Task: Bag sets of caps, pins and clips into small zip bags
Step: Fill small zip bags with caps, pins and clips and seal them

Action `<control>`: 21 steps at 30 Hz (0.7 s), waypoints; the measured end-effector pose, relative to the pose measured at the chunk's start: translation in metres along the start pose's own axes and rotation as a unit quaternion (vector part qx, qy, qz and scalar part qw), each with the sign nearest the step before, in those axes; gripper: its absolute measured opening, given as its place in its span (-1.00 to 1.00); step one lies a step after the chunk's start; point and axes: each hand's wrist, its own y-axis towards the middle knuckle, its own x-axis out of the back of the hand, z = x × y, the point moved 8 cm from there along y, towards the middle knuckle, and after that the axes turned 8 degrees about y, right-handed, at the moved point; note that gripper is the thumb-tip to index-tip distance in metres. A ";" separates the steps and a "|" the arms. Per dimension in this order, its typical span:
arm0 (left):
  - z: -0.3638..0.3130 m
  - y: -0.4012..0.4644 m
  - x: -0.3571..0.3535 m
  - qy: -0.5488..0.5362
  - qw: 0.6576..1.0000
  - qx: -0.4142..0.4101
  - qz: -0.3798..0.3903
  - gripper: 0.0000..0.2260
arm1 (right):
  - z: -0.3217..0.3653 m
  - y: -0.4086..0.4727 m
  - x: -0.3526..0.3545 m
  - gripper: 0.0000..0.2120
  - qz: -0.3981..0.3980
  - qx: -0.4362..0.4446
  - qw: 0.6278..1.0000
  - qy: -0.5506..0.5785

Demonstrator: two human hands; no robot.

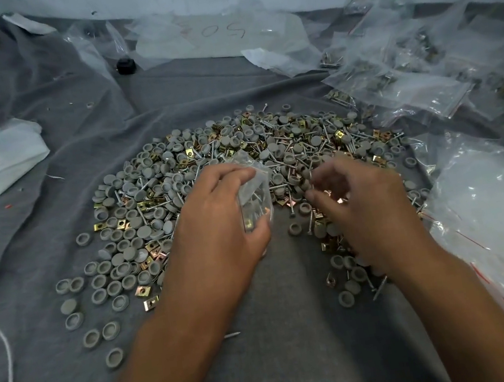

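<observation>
Hundreds of small parts lie heaped on the grey cloth (297,331): round grey caps (144,231) with dished undersides, thin silvery pins (270,124) with flat heads, and squarish brass-coloured clips (188,154) that glint in the light. Left hand (216,225) is up front, fingers and thumb curled round a small zip bag (252,194), clear crinkly plastic with a few pins and a clip showing through its wall. Right hand (360,204) sits just beside it over the pile, fingers curled in; something coppery shines between them, but the blur hides whether it is pinched. Filled bags (391,78) are stacked at the far right, red seal lines along their tops, and a slippery heap of empty bags (492,207) spreads along the right edge, close to the right forearm. Loose caps trail off to the near left, toward a white cord (6,358). Between the two forearms the cloth is bare and smooth; the pile curves around it on three sides. White folded paper (13,154) lies well off left.
</observation>
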 end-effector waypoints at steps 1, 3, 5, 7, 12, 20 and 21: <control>-0.001 -0.001 0.000 0.004 1.000 -0.003 0.001 -0.50 | -0.015 -0.002 -0.005 -0.85 0.031 -0.056 0.997 -0.050; -0.004 -0.001 0.000 0.009 1.000 -0.010 0.005 -0.49 | -0.028 -0.007 -0.014 -0.84 0.069 -0.106 0.982 -0.143; -0.006 -0.001 -0.001 0.008 1.000 -0.012 0.007 -0.49 | -0.023 -0.009 -0.017 -0.80 0.056 -0.100 0.976 -0.187; -0.006 -0.002 -0.001 0.009 1.000 -0.012 0.007 -0.49 | -0.014 -0.009 -0.019 -0.77 0.041 -0.081 0.973 -0.210; -0.006 -0.002 -0.003 0.012 1.000 -0.012 0.011 -0.48 | -0.017 -0.014 -0.029 -0.75 0.085 -0.108 0.980 -0.145; -0.007 -0.003 -0.006 0.003 1.000 -0.013 0.022 -0.46 | 0.023 -0.003 0.001 -0.88 0.019 0.016 0.950 0.312; -0.008 -0.002 -0.006 -0.001 1.000 -0.013 0.024 -0.46 | 0.029 -0.004 -0.002 -0.90 0.029 0.038 0.952 0.302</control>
